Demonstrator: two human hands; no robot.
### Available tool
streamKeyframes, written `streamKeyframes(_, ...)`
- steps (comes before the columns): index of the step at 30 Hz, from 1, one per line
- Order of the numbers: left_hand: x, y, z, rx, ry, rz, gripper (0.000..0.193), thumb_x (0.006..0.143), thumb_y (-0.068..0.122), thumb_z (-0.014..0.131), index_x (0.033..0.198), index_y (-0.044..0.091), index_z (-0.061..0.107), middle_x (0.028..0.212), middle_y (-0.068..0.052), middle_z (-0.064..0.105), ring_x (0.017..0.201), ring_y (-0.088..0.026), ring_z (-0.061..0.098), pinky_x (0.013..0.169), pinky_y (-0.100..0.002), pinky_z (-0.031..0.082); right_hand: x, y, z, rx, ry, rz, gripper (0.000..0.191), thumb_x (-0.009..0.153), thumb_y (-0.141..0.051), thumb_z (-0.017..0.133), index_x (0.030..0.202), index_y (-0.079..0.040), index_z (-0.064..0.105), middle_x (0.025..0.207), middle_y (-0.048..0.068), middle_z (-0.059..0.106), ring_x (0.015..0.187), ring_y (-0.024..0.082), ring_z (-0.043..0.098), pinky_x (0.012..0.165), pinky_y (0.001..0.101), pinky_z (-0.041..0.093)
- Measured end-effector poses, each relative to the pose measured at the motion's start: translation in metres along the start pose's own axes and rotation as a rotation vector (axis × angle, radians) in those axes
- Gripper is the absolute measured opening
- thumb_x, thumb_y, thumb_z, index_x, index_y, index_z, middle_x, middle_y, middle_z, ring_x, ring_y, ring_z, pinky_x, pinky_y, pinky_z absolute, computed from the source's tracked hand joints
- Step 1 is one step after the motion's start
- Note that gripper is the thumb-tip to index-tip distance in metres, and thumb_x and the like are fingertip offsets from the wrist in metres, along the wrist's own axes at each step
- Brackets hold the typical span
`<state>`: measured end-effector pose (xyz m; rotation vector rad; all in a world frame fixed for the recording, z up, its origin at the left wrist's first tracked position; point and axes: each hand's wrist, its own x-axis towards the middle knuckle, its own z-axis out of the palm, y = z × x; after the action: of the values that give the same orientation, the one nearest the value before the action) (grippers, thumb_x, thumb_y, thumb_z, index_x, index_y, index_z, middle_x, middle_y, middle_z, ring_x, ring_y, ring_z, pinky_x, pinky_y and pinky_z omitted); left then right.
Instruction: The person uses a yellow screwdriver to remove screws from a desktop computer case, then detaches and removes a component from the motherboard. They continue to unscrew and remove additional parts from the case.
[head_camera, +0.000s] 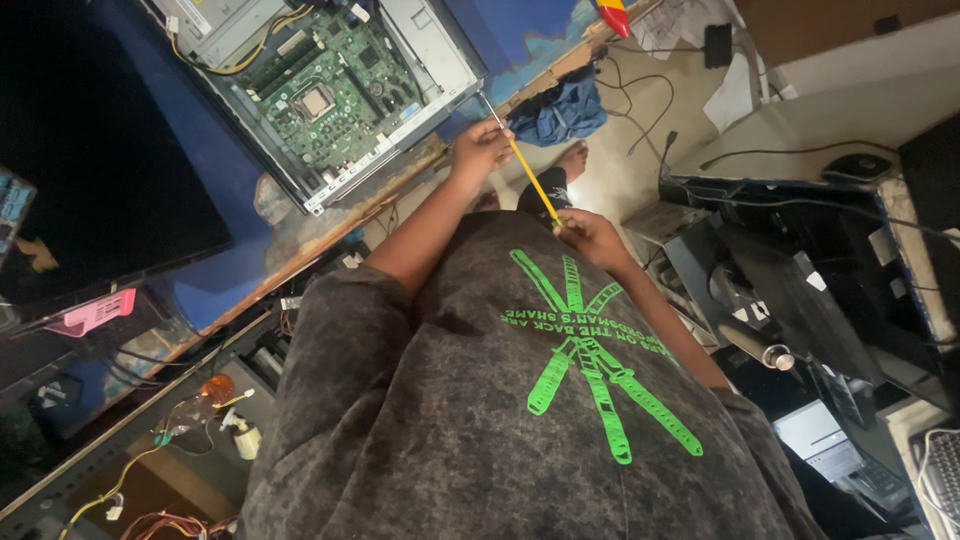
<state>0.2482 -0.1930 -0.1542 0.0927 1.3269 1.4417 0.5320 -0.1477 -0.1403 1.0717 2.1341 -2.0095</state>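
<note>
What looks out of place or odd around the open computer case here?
The open computer case sits at the very edge of the blue table, with its corner past the worn rim. A blue cloth lies crumpled on the floor below, among loose cables. Both hands hold a yellow-handled screwdriver.

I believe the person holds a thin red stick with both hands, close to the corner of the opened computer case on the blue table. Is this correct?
Not fully. The head view shows that the stick is yellow, not red. The rest stands: the left hand and the right hand both hold it, near the corner of the opened computer case on the blue table.
</note>
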Motion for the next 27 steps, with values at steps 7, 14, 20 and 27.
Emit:
streamKeyframes(7,0.001,0.001,0.001,-0.019,0.021,-0.031,0.032,0.093,0.012,0.073,0.124,0.008,0.066,0.104,-0.004,0.076,0.082,-0.013,0.072,0.071,-0.028,0.061,0.003,0.000,-0.004,0.095,-0.052,0.007,0.037,0.097,-0.015,0.071,0.131,-0.002,0.064,0.096,0.000,0.071,0.085,0.007,0.064,0.076,0.0245,0.051)
streamKeyframes(14,-0.001,0.003,0.000,-0.023,0.017,-0.027,0.026,0.093,0.009,0.073,0.118,0.008,0.067,0.104,-0.004,0.076,0.083,-0.012,0.072,0.072,-0.027,0.060,0.001,-0.005,-0.007,0.084,-0.043,0.053,0.032,0.100,-0.014,0.068,0.129,-0.001,0.068,0.091,0.000,0.066,0.081,0.007,0.058,0.072,0.0234,0.046)
streamKeyframes(20,0.001,0.008,0.003,-0.053,0.011,0.018,0.023,0.092,0.006,0.073,0.114,0.003,0.068,0.101,-0.008,0.076,0.080,-0.013,0.071,0.071,-0.027,0.060,0.003,-0.014,-0.010,0.333,-0.092,0.108,0.037,0.102,-0.023,0.063,0.131,0.000,0.066,0.104,-0.001,0.070,0.090,0.005,0.062,0.080,0.0211,0.049)
streamKeyframes(27,0.010,0.007,0.011,-0.100,0.090,-0.044,0.024,0.090,0.004,0.072,0.114,0.001,0.067,0.101,-0.011,0.077,0.079,-0.015,0.071,0.070,-0.028,0.060,0.003,-0.002,-0.014,0.664,-0.174,0.370,0.060,0.108,-0.056,0.040,0.114,-0.004,0.069,0.076,-0.004,0.056,0.054,0.005,0.040,0.048,0.0198,0.030)
